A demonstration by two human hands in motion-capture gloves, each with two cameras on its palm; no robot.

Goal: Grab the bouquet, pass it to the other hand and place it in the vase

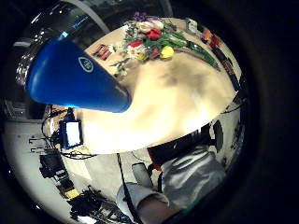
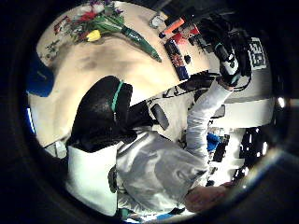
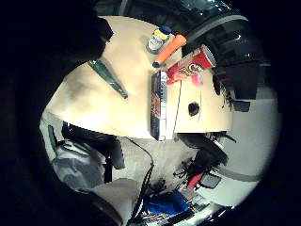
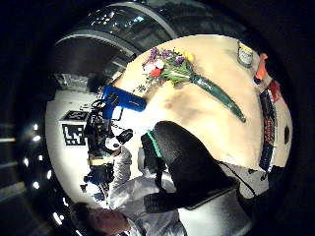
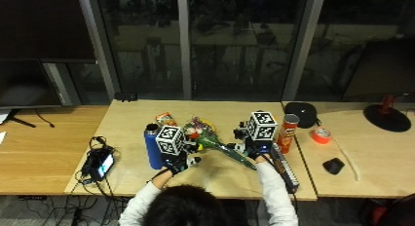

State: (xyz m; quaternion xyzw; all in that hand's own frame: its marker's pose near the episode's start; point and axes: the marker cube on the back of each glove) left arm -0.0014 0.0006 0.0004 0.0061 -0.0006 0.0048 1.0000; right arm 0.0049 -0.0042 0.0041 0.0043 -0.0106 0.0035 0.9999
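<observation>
Bouquet (image 5: 211, 141) seen flat on table (image 5: 129, 119) — not yet lifted; vase (image 5: 153, 148) at its 9 o'clock, unfilled. Pickup, handover, insertion judged outstanding. Hand states — cannot be told.

Outside view: camera above and behind my head, facing forward and down over the desk (image 5: 214, 179) toward the dark windows; my hands lie near the middle. Palm views: four wide-angle cameras held above the desk, looking down at it. My left little-finger-side view sits close to the blue vase (image 1: 74, 77), with the bouquet (image 1: 154, 42) farther off; my left thumb-side view looks back over my head and takes in my right hand (image 2: 231, 60). Both right palm views look along the desk. All five views share the bouquet, at least its green wrapped stems.
</observation>
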